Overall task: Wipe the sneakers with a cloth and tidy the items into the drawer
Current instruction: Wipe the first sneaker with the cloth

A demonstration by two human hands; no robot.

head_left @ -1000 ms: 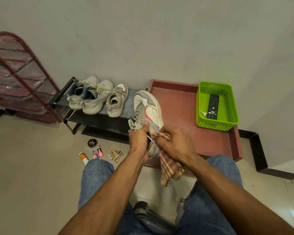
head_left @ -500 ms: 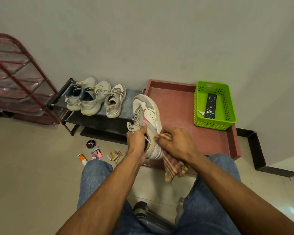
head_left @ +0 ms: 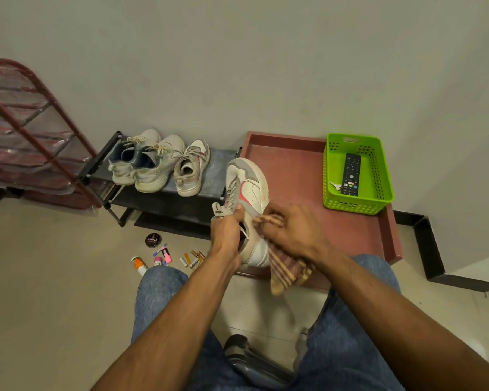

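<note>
Your left hand grips the white sneaker at its tongue, raised above the drawer's front-left corner. Your right hand is closed on the striped cloth, pressed against the sneaker's side.

A person's left hand is gripping a white sneaker at its opening while the right hand is pressing a striped cloth against the side beside those fingers.

Woven striped cloth, scuffed leather-look sneaker, perforated glossy plastic basket, smooth floor tiles.
</note>
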